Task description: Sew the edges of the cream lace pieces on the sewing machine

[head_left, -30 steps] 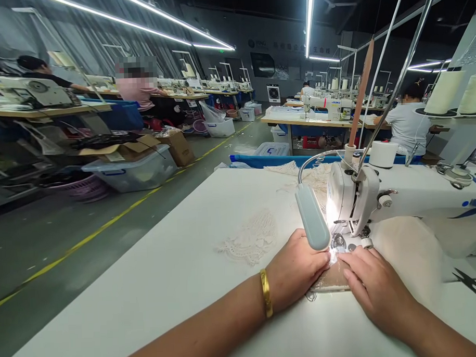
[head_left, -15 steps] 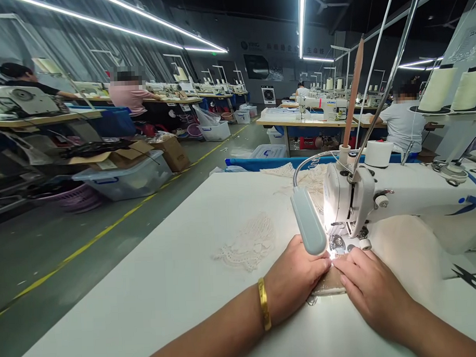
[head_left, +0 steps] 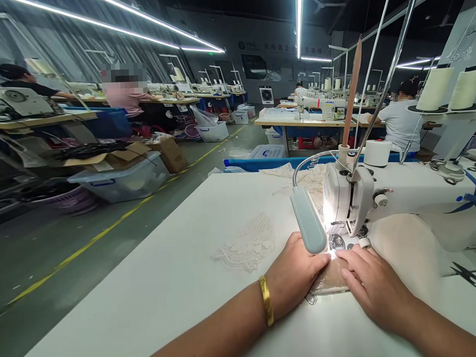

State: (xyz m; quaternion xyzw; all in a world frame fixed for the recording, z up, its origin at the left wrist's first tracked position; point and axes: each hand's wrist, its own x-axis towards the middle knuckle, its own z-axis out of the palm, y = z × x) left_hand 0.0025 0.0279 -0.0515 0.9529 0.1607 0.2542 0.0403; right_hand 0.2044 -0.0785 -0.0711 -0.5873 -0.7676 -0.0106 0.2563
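Observation:
Close to the presser foot of a white sewing machine (head_left: 421, 185), both my hands rest on the bed. My left hand (head_left: 293, 267), with a gold bracelet at the wrist, has thumb and fingers drawn together beside the lit needle area; the lamp head (head_left: 307, 220) covers some fingertips. What it pinches is too small to make out. From the right, my right hand (head_left: 372, 278) presses its closed fingers on the edge of beige fabric (head_left: 406, 245), which spreads under the machine arm. A tan, shiny-edged plate (head_left: 331, 277) shows between the hands.
A cream lace piece (head_left: 250, 243) lies on the white table (head_left: 167, 290) left of my hands. More lace (head_left: 314, 181) is heaped behind the lamp. Black thread snips (head_left: 471, 279) lie at the right. Thread cones (head_left: 436, 88) stand behind; people sit at other machines.
My right fingertips have shifted slightly right, widening the gap to my left thumb, so more of the tan plate shows. My left hand has barely moved.

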